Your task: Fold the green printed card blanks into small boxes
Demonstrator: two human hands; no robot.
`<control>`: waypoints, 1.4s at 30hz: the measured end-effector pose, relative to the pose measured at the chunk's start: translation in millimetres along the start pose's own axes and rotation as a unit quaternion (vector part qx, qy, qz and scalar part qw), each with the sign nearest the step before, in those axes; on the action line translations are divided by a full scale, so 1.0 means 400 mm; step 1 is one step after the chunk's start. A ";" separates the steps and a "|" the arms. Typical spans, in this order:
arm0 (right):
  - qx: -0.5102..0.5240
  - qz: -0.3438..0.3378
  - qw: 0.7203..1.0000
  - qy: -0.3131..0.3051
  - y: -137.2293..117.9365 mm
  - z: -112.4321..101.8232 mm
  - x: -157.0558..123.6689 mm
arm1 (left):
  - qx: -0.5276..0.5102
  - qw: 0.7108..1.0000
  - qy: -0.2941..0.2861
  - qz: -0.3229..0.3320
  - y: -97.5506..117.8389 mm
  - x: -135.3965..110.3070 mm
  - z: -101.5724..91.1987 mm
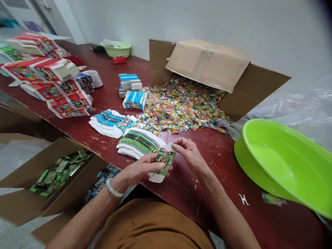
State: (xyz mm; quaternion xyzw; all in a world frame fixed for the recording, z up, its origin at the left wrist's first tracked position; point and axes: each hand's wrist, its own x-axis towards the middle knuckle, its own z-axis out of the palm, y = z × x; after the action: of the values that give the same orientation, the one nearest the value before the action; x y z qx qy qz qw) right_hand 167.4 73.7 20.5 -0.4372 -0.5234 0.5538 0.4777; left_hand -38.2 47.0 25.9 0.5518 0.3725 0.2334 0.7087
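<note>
My left hand and my right hand together hold a small flat green printed carton just above the near edge of the dark red table. The left fingers pinch its lower left side. The right fingers pinch its upper right flap. Directly behind lies a fanned stack of flat green cartons. A fanned stack of blue cartons lies further left. A heap of small wrapped candies spills from a tipped cardboard box.
A bright green plastic basin sits at the right. Folded blue boxes and red display boxes stand at the left. Floor cartons hold green packs and blue packs. A green bowl stands far back.
</note>
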 end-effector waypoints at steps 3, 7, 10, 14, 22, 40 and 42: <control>-0.019 -0.032 0.999 -0.025 -0.014 0.021 -0.003 | -0.179 0.978 -0.098 -0.049 -0.010 0.006 0.010; -0.186 -0.157 0.968 0.055 -0.017 0.041 -0.029 | -0.253 0.965 -0.069 -0.018 -0.050 0.014 0.025; -0.355 -0.203 0.912 0.034 -0.024 0.050 -0.053 | -0.269 0.962 -0.036 0.000 -0.057 0.021 0.039; -0.382 -0.159 0.908 -0.069 -0.017 0.056 -0.061 | -0.303 0.953 0.012 -0.007 -0.052 0.049 0.042; -0.318 -0.024 0.945 -0.080 0.052 -0.105 -0.060 | -0.280 0.945 0.169 -0.004 -0.046 0.051 -0.045; -0.417 -0.218 0.875 -0.115 -0.080 0.052 -0.065 | -0.009 0.999 0.009 -0.053 -0.003 -0.007 0.025; -0.405 -0.172 0.886 -0.148 -0.085 0.037 -0.059 | 0.014 0.998 -0.006 -0.060 -0.003 -0.009 0.019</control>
State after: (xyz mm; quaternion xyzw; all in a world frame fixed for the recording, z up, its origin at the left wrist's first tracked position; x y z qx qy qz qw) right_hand 159.0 47.7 55.0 -0.4092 -0.8336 0.2608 0.2636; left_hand -34.6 39.4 26.5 0.5395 0.4036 0.1819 0.7162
